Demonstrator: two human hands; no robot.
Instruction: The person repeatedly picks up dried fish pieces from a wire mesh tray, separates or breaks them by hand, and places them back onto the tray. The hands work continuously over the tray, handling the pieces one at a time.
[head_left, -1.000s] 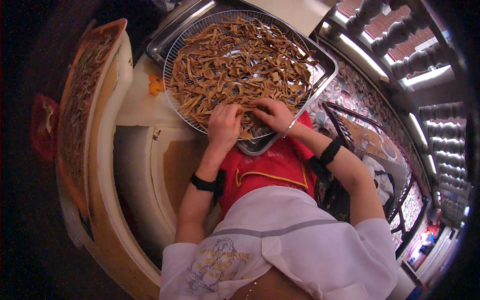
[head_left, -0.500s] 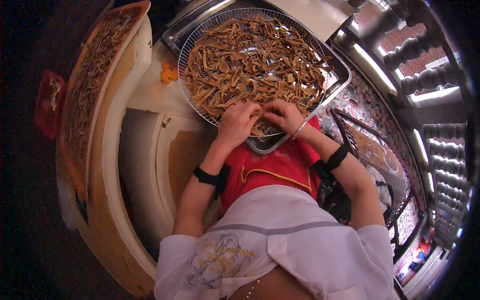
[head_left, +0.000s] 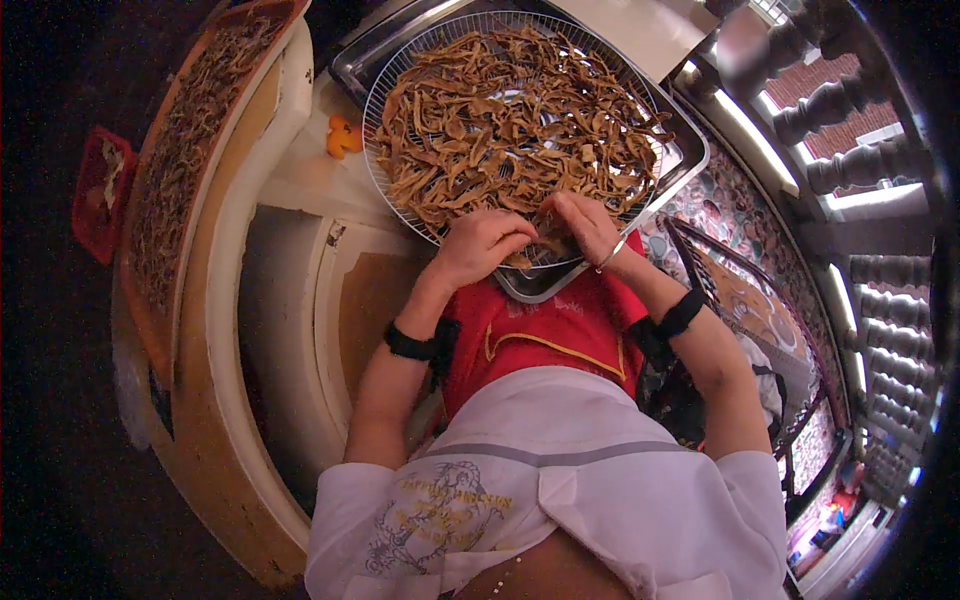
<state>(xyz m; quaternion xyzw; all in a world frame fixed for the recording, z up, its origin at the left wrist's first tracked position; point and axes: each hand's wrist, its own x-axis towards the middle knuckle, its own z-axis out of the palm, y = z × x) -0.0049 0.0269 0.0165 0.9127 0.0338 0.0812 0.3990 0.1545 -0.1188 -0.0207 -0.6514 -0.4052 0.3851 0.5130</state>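
Dried brown strips [head_left: 500, 120] lie spread over a round wire rack [head_left: 372, 150]. The rack rests on a rectangular metal tray [head_left: 690, 165]. At the rack's near edge, my left hand [head_left: 487, 243] has its fingers bent and pressed together, low over the strips. Whatever its fingertips hold is hidden. Just to its right, my right hand [head_left: 588, 228] is also closed, thumb toward the left hand, with brown pieces right under its fingers. I cannot make out what it holds. A small gap parts the two hands.
An orange toy-like object [head_left: 344, 137] sits left of the rack. Farther left stands a long tray of thin dried shreds [head_left: 190, 150], beside a red basket [head_left: 103, 195]. To the right are a dark-framed rack [head_left: 750, 290] and a balustrade [head_left: 860, 170]. Red cloth [head_left: 560, 325] covers my lap.
My hands, together half a second ago, have drawn apart slightly. The right one has moved a little up and to the right. The whole view has shifted slightly.
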